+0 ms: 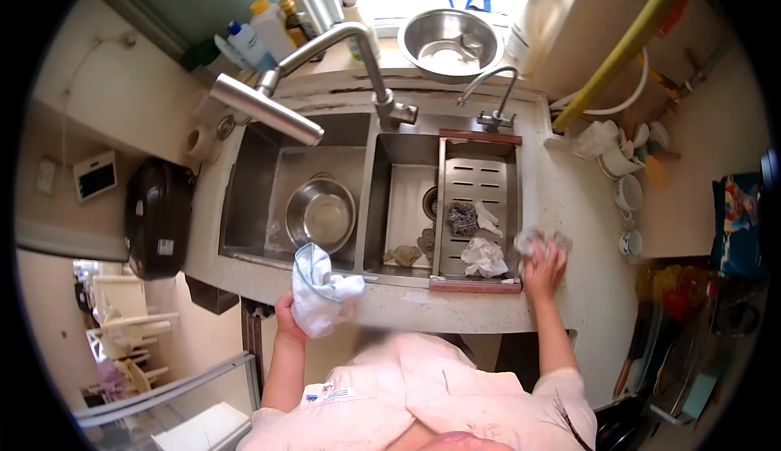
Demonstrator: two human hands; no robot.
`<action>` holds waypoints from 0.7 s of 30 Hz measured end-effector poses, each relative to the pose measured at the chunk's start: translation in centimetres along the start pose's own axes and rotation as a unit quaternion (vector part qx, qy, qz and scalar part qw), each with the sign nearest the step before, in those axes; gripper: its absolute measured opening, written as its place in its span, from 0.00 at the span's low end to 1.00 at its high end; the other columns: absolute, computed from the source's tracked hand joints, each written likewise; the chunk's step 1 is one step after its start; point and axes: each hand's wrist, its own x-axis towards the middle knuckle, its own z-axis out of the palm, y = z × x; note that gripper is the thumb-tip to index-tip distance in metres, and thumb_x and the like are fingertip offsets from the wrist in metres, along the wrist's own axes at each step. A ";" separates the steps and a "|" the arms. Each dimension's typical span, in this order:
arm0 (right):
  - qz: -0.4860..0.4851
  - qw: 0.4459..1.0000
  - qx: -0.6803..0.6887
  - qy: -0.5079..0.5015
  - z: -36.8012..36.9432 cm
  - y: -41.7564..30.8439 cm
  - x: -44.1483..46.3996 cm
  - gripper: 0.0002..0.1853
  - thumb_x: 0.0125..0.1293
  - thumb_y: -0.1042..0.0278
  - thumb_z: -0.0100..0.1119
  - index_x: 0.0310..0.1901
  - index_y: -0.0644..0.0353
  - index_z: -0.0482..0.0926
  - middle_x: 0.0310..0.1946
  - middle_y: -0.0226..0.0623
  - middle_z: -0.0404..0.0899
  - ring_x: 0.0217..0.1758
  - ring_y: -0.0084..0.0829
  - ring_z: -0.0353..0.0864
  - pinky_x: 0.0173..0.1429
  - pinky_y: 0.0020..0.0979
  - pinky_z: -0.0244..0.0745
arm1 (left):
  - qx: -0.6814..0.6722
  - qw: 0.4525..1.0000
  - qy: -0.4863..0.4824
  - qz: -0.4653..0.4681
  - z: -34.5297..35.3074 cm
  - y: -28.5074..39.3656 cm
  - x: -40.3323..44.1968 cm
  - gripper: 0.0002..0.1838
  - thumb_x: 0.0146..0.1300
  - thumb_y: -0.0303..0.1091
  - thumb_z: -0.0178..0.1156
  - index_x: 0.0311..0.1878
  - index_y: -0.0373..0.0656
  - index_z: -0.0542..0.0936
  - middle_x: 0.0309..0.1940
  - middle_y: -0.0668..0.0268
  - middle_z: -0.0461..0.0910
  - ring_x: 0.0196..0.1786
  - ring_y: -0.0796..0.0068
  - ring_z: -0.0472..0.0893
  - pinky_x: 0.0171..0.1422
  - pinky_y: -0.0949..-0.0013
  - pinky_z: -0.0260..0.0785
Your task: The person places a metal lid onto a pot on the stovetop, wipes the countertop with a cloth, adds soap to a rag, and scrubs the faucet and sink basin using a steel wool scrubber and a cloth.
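My left hand [288,316] is closed around a white cloth with a green edge [319,290], held up over the front rim of the sink. On the counter to the right of the sink, my right hand [543,267] presses down on a greyish, crumpled cloth [533,242]. Just left of that hand, a slotted metal drain tray [474,244] spans part of the right basin. A dark scouring pad [463,218] and crumpled white paper or cloth [484,257] lie on the tray. In the left basin stands a round steel bowl [320,214].
A large tap [378,77] and a smaller one [496,117] rise behind the basins. Another steel bowl [450,42] sits on the windowsill, near several bottles [272,28]. Cups [628,195] line the right wall. A brown bin-like container [156,219] is at left.
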 end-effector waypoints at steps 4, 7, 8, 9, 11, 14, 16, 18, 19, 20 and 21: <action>0.019 0.996 -0.046 0.068 7.4 0.9 14.3 0.18 0.51 0.60 0.60 0.47 0.37 0.75 0.52 0.32 0.66 0.55 0.46 0.61 0.57 0.45 0.61 | -0.016 0.996 0.087 0.019 -1.8 -1.0 -1.2 0.27 0.55 0.43 0.41 0.55 0.35 0.68 0.50 0.53 0.73 0.53 0.56 0.73 0.61 0.57 0.62; 0.102 0.993 -0.028 0.044 7.9 -1.3 19.8 0.18 0.51 0.61 0.60 0.47 0.39 0.76 0.50 0.33 0.68 0.54 0.44 0.64 0.56 0.44 0.61 | -0.016 0.996 0.083 -0.004 -2.0 -1.4 -1.2 0.25 0.57 0.40 0.42 0.57 0.40 0.67 0.51 0.56 0.72 0.53 0.58 0.72 0.60 0.58 0.63; 0.142 0.989 -0.021 0.030 7.8 -2.3 19.9 0.18 0.51 0.61 0.60 0.47 0.40 0.76 0.50 0.34 0.68 0.53 0.43 0.64 0.56 0.43 0.60 | 0.019 0.995 0.102 -0.002 -3.6 -1.3 -0.9 0.25 0.57 0.40 0.43 0.57 0.41 0.67 0.51 0.57 0.72 0.52 0.59 0.73 0.60 0.59 0.63; 0.081 0.996 -0.015 0.025 8.0 -2.3 18.6 0.18 0.50 0.62 0.60 0.47 0.43 0.76 0.50 0.35 0.69 0.53 0.41 0.65 0.56 0.43 0.60 | 0.014 0.994 0.113 0.009 -3.8 -1.0 -1.2 0.25 0.57 0.41 0.43 0.55 0.39 0.69 0.49 0.56 0.73 0.51 0.59 0.73 0.59 0.59 0.63; -0.047 0.999 -0.010 0.024 7.6 -1.1 14.8 0.19 0.50 0.63 0.59 0.47 0.48 0.77 0.49 0.36 0.69 0.52 0.39 0.65 0.57 0.43 0.60 | -0.002 0.992 0.122 0.031 -4.0 -0.3 -0.7 0.25 0.55 0.42 0.43 0.51 0.34 0.71 0.46 0.54 0.75 0.49 0.58 0.75 0.58 0.60 0.64; -0.062 0.985 0.111 -0.119 2.4 -5.8 10.3 0.18 0.48 0.64 0.60 0.44 0.52 0.78 0.43 0.38 0.73 0.49 0.37 0.69 0.56 0.39 0.58 | -0.039 0.997 0.069 0.007 -4.7 1.9 -0.5 0.24 0.56 0.40 0.42 0.55 0.39 0.68 0.50 0.56 0.73 0.52 0.58 0.73 0.59 0.59 0.63; -0.015 0.969 0.215 -0.121 1.6 -9.9 10.4 0.17 0.48 0.63 0.60 0.43 0.52 0.79 0.42 0.38 0.74 0.47 0.39 0.70 0.56 0.36 0.57 | -0.032 0.999 0.043 0.004 -5.9 3.4 0.5 0.25 0.56 0.40 0.42 0.58 0.42 0.66 0.52 0.57 0.72 0.53 0.58 0.72 0.60 0.58 0.63; -0.001 0.965 0.257 -0.053 2.4 -14.3 13.8 0.18 0.49 0.62 0.60 0.44 0.52 0.78 0.41 0.39 0.74 0.47 0.40 0.70 0.55 0.35 0.59 | -0.029 0.999 0.030 0.004 -6.5 5.1 1.5 0.26 0.56 0.40 0.42 0.58 0.42 0.66 0.52 0.57 0.72 0.54 0.57 0.71 0.61 0.57 0.62; -0.039 0.965 0.261 0.014 4.1 -15.8 15.9 0.17 0.50 0.61 0.60 0.44 0.52 0.78 0.42 0.41 0.73 0.47 0.42 0.70 0.54 0.35 0.60 | -0.029 0.999 0.027 0.007 -6.8 5.7 1.6 0.26 0.56 0.40 0.42 0.59 0.42 0.66 0.52 0.57 0.71 0.54 0.57 0.71 0.61 0.57 0.62; -0.022 0.969 0.242 0.037 5.7 -17.4 18.2 0.17 0.52 0.61 0.59 0.44 0.52 0.78 0.44 0.41 0.73 0.48 0.41 0.69 0.54 0.35 0.59 | -0.033 0.999 0.031 0.015 -6.6 6.4 1.4 0.27 0.56 0.40 0.41 0.59 0.41 0.65 0.53 0.57 0.71 0.55 0.57 0.71 0.62 0.58 0.61; -0.003 0.974 0.216 0.068 7.5 -18.7 20.6 0.17 0.52 0.59 0.59 0.45 0.52 0.78 0.46 0.41 0.72 0.49 0.42 0.69 0.54 0.37 0.60 | -0.026 0.997 0.068 0.024 -7.1 7.1 1.1 0.27 0.56 0.41 0.41 0.57 0.39 0.66 0.52 0.56 0.71 0.55 0.57 0.71 0.62 0.58 0.61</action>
